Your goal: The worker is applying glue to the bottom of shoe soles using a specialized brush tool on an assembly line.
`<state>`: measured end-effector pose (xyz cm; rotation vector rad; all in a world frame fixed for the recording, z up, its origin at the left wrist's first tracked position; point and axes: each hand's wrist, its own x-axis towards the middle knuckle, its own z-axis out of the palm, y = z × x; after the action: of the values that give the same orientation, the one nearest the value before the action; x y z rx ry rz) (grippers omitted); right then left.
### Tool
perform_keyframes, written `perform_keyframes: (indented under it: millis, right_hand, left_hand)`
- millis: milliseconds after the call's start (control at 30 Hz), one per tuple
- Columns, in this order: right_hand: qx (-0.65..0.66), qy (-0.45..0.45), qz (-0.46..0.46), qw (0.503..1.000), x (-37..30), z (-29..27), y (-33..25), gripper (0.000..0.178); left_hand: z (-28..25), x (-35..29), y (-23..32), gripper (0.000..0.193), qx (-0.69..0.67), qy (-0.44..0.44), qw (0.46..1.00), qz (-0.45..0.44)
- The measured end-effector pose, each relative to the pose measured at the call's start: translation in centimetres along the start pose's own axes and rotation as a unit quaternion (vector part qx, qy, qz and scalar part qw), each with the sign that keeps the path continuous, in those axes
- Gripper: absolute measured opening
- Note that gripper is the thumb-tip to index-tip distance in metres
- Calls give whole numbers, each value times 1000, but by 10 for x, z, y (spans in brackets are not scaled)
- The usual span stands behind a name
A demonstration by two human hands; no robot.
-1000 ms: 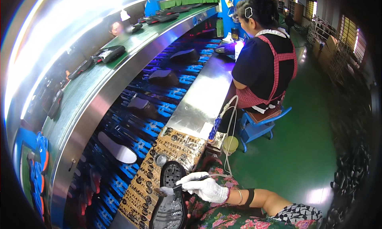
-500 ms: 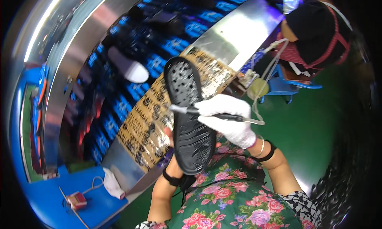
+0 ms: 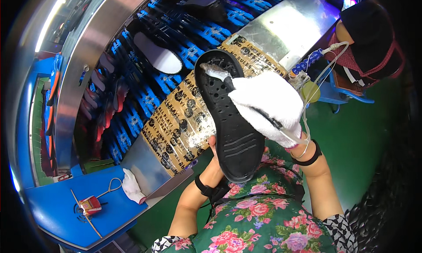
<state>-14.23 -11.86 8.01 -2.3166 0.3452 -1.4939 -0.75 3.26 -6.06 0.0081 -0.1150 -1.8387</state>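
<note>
Black rubber shoe sole [image 3: 228, 121] is held tread-up above the lap, just in front of the worktop [image 3: 281, 29]. The left hand [image 3: 214, 148] grips it from beneath, fingers mostly hidden. The white-gloved right hand [image 3: 268, 105] is clamped on a brush [image 3: 220, 75], whose bristles touch the sole's toe end. A patterned cardboard sheet [image 3: 184, 121] lies on the worktop.

**What the worker wore**

The right hand [image 3: 268, 105] wore a white knit glove, the left hand [image 3: 214, 152] none. Both wrists carried black bands. The top was green with pink flowers (checked black-and-white cuffs at the elbows)
</note>
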Motion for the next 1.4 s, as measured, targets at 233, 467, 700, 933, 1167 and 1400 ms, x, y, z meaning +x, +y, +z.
perform_keyframes:
  millis: [233,467,700,933,1167,1400]
  right_hand:
    - [-53,-28,10,998,-11,3,-17,39]
    - [184,85,227,952,-23,10,-12,18]
    - [222,11,204,953,-25,12,-22,21]
    - [63,18,85,994,-33,18,-19,28]
    - [152,73,193,967,-42,23,-23,18]
    - [236,26,150,960,-51,22,-24,23]
  left_hand:
    - [-8,-5,5,117,88,117,989,11]
    - [-1,0,6,113,51,58,997,10]
    - [-26,-4,9,111,47,24,994,95]
    - [-24,-8,17,119,258,183,943,103]
    - [-18,6,26,121,293,181,919,192]
    - [1,33,24,123,235,116,932,251]
